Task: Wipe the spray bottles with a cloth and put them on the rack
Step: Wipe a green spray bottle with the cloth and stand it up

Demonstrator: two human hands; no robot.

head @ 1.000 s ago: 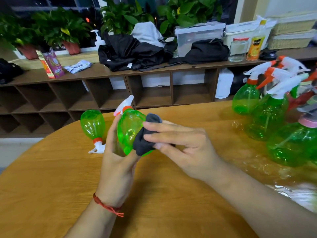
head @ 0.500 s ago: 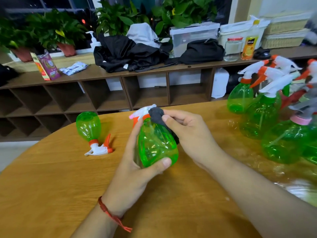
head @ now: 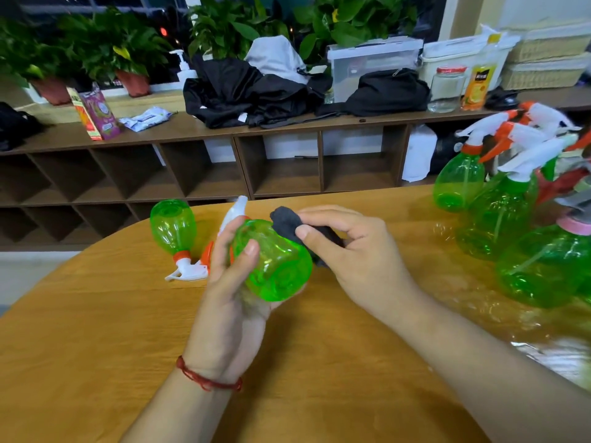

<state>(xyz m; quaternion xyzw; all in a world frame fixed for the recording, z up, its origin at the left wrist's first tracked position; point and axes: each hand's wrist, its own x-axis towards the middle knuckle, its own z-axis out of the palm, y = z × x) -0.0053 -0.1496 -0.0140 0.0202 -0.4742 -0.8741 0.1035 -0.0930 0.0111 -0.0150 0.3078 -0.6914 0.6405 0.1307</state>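
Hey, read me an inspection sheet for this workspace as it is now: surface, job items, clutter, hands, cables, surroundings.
Surface: wooden table with a curved far edge.
Job's things: spray bottle held up, cloth against it; second bottle lying at left; bottle group standing at right.
Clutter: black clothes and jar on the shelf unit.
Hands: left hand grips the spray bottle; right hand pinches the cloth.
Cables: nothing seen.
Surroundings: shelf unit with open compartments; potted plants behind.
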